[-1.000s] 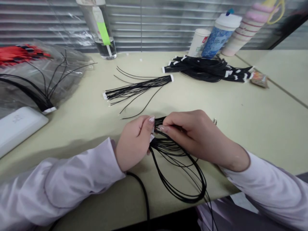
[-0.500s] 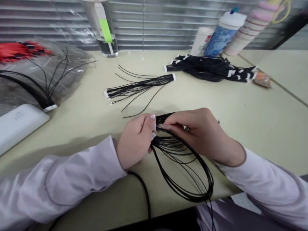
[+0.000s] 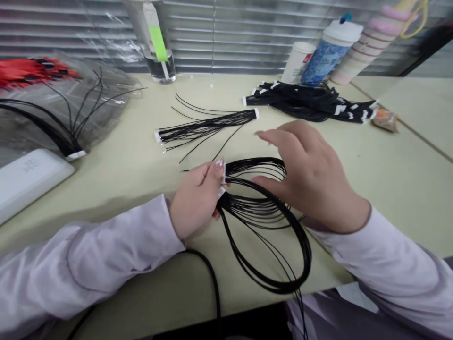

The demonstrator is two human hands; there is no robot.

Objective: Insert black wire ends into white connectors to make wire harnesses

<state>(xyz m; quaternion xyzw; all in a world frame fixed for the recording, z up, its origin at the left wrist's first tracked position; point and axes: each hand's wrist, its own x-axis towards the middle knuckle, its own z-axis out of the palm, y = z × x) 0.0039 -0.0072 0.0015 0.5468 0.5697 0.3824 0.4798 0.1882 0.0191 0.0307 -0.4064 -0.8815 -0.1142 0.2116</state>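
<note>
Pinched in my left hand (image 3: 198,198) are the white connectors (image 3: 223,174) of a black wire harness (image 3: 300,241). Its thin wires loop out to the right in two bundles, and a few loose ends hang over the table's front edge. My right hand (image 3: 311,170) is open around the upper loop, thumb and fingers spread apart. Whether its thumb touches the wires I cannot tell. Just beyond the hands lies another black wire harness (image 3: 208,125) with a white connector at each end and several stray wires.
A pile of black harnesses (image 3: 300,101) lies at the back right before several bottles (image 3: 327,52). A clear container (image 3: 161,66) stands at the back. On the left are a white device (image 3: 31,177), a plastic bag (image 3: 116,104) and red wires (image 3: 31,71). A black cable (image 3: 212,278) crosses the front.
My right hand has let go of the wires near the connector, opened, and moved up and slightly right. The upper wire loop now shows. My left hand keeps its hold, shifted slightly left.
</note>
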